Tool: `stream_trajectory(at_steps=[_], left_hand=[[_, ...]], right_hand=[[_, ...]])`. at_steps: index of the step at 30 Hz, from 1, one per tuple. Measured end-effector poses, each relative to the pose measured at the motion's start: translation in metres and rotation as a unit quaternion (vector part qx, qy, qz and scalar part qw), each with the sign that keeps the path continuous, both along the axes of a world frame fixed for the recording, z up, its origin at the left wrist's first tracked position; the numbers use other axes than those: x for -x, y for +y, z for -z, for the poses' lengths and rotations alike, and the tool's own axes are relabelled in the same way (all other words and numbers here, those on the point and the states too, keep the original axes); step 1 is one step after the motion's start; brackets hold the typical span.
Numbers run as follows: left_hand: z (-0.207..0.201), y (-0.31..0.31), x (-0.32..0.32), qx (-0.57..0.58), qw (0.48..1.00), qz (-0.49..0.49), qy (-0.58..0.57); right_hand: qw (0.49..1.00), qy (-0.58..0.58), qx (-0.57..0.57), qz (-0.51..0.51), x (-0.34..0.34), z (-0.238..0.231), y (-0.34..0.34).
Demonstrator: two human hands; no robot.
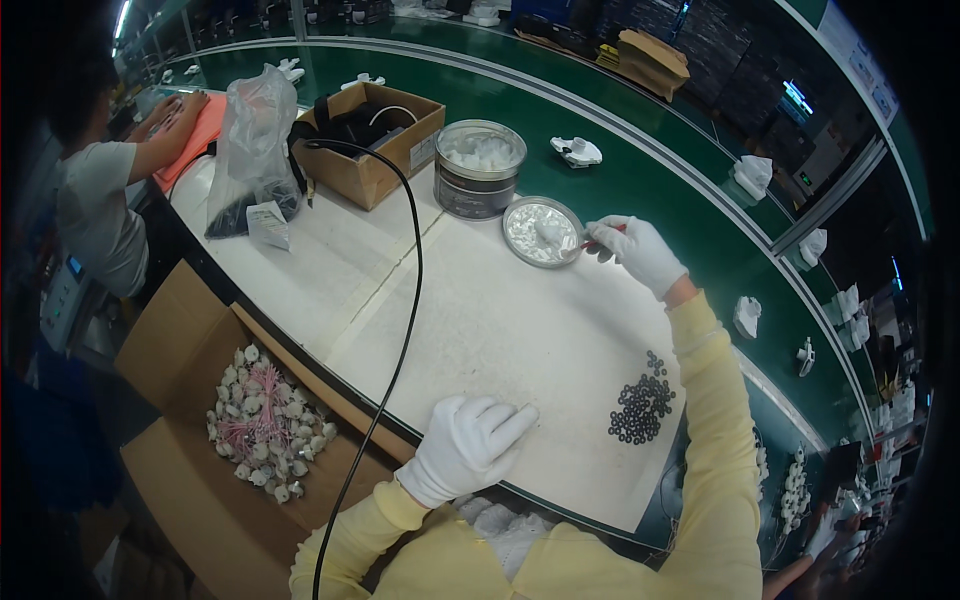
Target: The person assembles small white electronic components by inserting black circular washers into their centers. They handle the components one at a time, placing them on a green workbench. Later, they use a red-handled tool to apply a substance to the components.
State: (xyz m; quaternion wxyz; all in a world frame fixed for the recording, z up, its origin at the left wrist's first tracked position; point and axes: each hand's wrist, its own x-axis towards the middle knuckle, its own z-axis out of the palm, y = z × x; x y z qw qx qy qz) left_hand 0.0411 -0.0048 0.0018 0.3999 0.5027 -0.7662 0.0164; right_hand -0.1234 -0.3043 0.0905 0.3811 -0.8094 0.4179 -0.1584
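My right hand [640, 252], in a white glove, reaches to the far side of the table. Its fingers are closed on a thin red-handled tool [592, 243]; the tool's exact kind is too small to make out. The tool's tip is at the right rim of a round metal lid [514, 247], which holds a white, grease-like paste [548, 229]. My gloved left hand [466, 446] lies at the table's near edge, fingers stretched toward the right and nothing visible in them. Small black rings [641, 410] lie in a loose heap by my right forearm.
Behind the lid stands an open tin [476, 197] of white paste. A black cable [416, 265] crosses the table [500, 330]. Farther left are a cardboard box [425, 140] and plastic bag [255, 125]. An open carton [180, 470] holds white parts with pink wires. A green conveyor [660, 175] carries white parts.
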Motion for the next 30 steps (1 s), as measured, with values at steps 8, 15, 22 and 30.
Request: stream_trajectory(at_steps=[8,15,22,30], left_hand=[[-0.008,-0.002,0.001,-0.065,0.998,0.01,-0.002],[-0.011,0.0,0.014,-0.12,0.991,0.011,-0.052],[0.003,0.008,0.009,-0.111,0.99,-0.016,-0.081],[0.006,0.006,0.016,-0.083,0.99,-0.051,-0.101]], right_hand=[[0.973,-0.21,-0.072,-0.065,0.109,-0.074,0.068],[0.979,-0.205,0.016,-0.007,0.241,-0.08,0.162],[0.972,-0.163,0.065,0.153,0.32,-0.037,0.2],[0.956,-0.137,-0.007,0.261,0.337,-0.016,0.181]])
